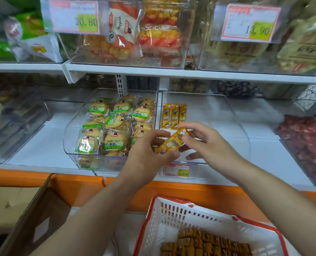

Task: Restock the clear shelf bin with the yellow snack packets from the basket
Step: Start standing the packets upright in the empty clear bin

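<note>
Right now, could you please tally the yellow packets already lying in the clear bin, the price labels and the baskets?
Yellow packets in the clear bin: 3
Price labels, upper left, upper right, clear bin front: 3
Baskets: 1
Total: 7

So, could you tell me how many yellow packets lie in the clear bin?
3 yellow packets, side by side, back left of the clear bin; its front is partly hidden.
</note>
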